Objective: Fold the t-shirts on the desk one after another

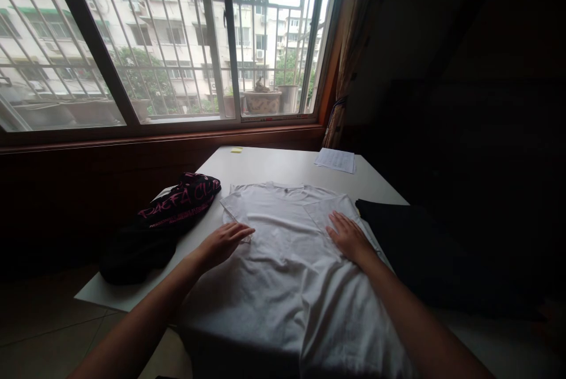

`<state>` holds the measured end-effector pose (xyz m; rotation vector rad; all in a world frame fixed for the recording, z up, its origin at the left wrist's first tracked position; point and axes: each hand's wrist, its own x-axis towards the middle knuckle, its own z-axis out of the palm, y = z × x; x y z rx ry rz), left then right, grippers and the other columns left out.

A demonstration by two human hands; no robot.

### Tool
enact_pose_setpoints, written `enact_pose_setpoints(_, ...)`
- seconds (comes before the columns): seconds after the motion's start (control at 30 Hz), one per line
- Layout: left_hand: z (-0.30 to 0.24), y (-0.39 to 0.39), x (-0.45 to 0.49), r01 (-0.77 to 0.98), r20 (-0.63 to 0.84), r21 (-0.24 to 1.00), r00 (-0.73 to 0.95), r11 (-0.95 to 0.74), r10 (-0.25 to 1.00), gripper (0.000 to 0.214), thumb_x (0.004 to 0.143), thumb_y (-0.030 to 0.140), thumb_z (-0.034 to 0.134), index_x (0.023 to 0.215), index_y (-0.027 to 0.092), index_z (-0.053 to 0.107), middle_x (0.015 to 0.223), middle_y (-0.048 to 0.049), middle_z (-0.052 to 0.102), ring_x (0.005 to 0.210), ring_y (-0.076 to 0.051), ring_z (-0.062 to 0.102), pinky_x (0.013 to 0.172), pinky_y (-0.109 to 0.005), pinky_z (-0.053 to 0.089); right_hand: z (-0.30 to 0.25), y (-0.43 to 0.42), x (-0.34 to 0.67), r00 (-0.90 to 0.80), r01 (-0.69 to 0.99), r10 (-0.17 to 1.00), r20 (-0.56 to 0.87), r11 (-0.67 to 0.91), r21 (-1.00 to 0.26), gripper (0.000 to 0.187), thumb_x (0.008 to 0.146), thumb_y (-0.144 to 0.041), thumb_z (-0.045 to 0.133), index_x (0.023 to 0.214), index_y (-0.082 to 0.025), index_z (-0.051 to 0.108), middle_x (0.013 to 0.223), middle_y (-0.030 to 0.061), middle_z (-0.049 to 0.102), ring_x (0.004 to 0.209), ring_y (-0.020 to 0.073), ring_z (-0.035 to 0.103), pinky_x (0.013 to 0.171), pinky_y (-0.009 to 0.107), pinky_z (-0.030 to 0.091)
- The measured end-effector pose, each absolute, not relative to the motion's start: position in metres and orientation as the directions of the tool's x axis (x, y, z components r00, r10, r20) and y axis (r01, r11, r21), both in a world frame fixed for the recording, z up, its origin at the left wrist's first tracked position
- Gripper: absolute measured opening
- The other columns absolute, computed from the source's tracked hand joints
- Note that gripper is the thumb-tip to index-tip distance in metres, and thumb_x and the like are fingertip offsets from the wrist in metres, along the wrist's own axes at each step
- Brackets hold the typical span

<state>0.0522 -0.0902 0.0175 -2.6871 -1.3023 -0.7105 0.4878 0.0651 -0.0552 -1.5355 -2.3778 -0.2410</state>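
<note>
A white T-shirt (283,249) lies spread on the white table, its collar toward the window and its lower part hanging over the near edge. Both sleeves are turned inward over the body of the shirt. My left hand (226,240) is at the left sleeve, fingers stretched out and pointing right. On the right sleeve rests my right hand (349,236), palm down with the fingers a little spread. Wrinkles run down the lower half of the shirt.
Left on the table (260,161) is a crumpled black garment (168,226) with pink lettering. Dark folded cloth (411,243) lies at the right. Papers (335,160) and a small yellow note (236,150) sit at the far edge, below a barred window (177,43).
</note>
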Motion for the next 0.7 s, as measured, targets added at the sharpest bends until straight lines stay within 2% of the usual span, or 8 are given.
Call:
enact_pose_setpoints(0.1, 0.009, -0.100, 0.035, 0.797, 0.442, 0.155, 0.472, -0.584, 0.763, 0.052, 0.096, 0.011, 0.053, 0.144, 0.029, 0.047, 0.132, -0.0088, 0.062, 0.120, -0.024, 0.060, 0.104, -0.045, 0.052, -0.056, 0.064, 0.489, -0.409, 0.895, 0.838, 0.362, 0.446, -0.021, 0.055, 0.102, -0.039, 0.036, 0.146, -0.013, 0.055, 0.155, 0.0163, 0.049, 0.146, 0.0287, 0.042, 0.120, 0.047, 0.031)
enact_pose_setpoints(0.2, 0.000, -0.109, 0.009, 0.860, 0.472, 0.218, 0.320, -0.461, 0.821, 0.052, 0.093, 0.018, 0.058, 0.142, 0.028, 0.046, 0.132, -0.0096, 0.057, 0.123, -0.026, 0.056, 0.105, -0.047, 0.051, -0.051, 0.064, 0.490, -0.409, 0.886, 0.830, 0.378, 0.461, -0.053, 0.051, 0.100, -0.038, 0.040, 0.141, -0.014, 0.058, 0.150, 0.0170, 0.054, 0.140, 0.0302, 0.047, 0.117, 0.047, 0.035)
enact_pose_setpoints(0.33, -0.011, -0.114, -0.010, 0.872, 0.489, 0.356, 0.132, -0.336, 0.862, 0.038, 0.089, 0.023, 0.062, 0.124, 0.025, 0.050, 0.113, -0.0056, 0.057, 0.100, -0.022, 0.062, 0.088, -0.038, 0.056, -0.020, 0.066, 0.467, -0.322, 0.873, 0.816, 0.480, 0.453, -0.184, 0.038, 0.095, -0.031, 0.049, 0.127, -0.016, 0.064, 0.128, 0.0163, 0.066, 0.120, 0.0304, 0.059, 0.106, 0.046, 0.046)
enact_pose_setpoints(0.4, -0.012, -0.112, -0.008, 0.866, 0.470, 0.408, 0.072, -0.289, 0.880, 0.024, 0.088, 0.022, 0.059, 0.110, 0.024, 0.051, 0.101, -0.0024, 0.056, 0.088, -0.019, 0.061, 0.079, -0.033, 0.055, 0.003, 0.064, 0.436, -0.315, 0.824, 0.769, 0.557, 0.513, -0.241, 0.030, 0.094, -0.029, 0.053, 0.118, -0.017, 0.065, 0.118, 0.0145, 0.067, 0.111, 0.0296, 0.061, 0.101, 0.045, 0.049)
enact_pose_setpoints(0.47, -0.011, -0.109, -0.004, 0.869, 0.449, 0.428, 0.034, -0.248, 0.893, 0.012, 0.088, 0.018, 0.053, 0.098, 0.024, 0.051, 0.093, -0.0005, 0.054, 0.081, -0.017, 0.059, 0.075, -0.031, 0.052, 0.025, 0.059, 0.391, -0.386, 0.725, 0.707, 0.593, 0.630, -0.280, 0.021, 0.093, -0.027, 0.056, 0.111, -0.019, 0.064, 0.108, 0.0115, 0.066, 0.101, 0.0271, 0.062, 0.097, 0.043, 0.050)
enact_pose_setpoints(0.53, -0.009, -0.107, 0.000, 0.872, 0.429, 0.434, 0.019, -0.225, 0.903, 0.010, 0.087, 0.015, 0.050, 0.092, 0.024, 0.050, 0.089, 0.0002, 0.053, 0.077, -0.016, 0.057, 0.073, -0.029, 0.049, 0.040, 0.050, 0.337, -0.491, 0.616, 0.666, 0.561, 0.721, -0.316, 0.017, 0.093, -0.026, 0.058, 0.109, -0.020, 0.062, 0.099, 0.0082, 0.065, 0.095, 0.0246, 0.061, 0.093, 0.040, 0.051)
enact_pose_setpoints(0.63, -0.008, -0.107, 0.001, 0.877, 0.409, 0.436, 0.007, -0.202, 0.913, 0.010, 0.088, 0.015, 0.049, 0.092, 0.024, 0.050, 0.089, 0.0003, 0.053, 0.076, -0.016, 0.056, 0.073, -0.029, 0.047, 0.044, 0.037, 0.255, -0.603, 0.545, 0.648, 0.466, 0.761, -0.353, 0.030, 0.091, -0.032, 0.065, 0.118, -0.020, 0.059, 0.108, 0.0087, 0.064, 0.099, 0.0244, 0.061, 0.093, 0.039, 0.051)
enact_pose_setpoints(0.7, -0.007, -0.108, 0.001, 0.880, 0.395, 0.433, 0.007, -0.193, 0.919, 0.010, 0.089, 0.015, 0.048, 0.092, 0.024, 0.050, 0.090, 0.0000, 0.053, 0.077, -0.016, 0.056, 0.074, -0.029, 0.046, 0.038, 0.033, 0.210, -0.625, 0.580, 0.679, 0.385, 0.735, -0.352, 0.045, 0.088, -0.040, 0.070, 0.127, -0.022, 0.055, 0.121, 0.0118, 0.061, 0.109, 0.0270, 0.059, 0.096, 0.041, 0.049)
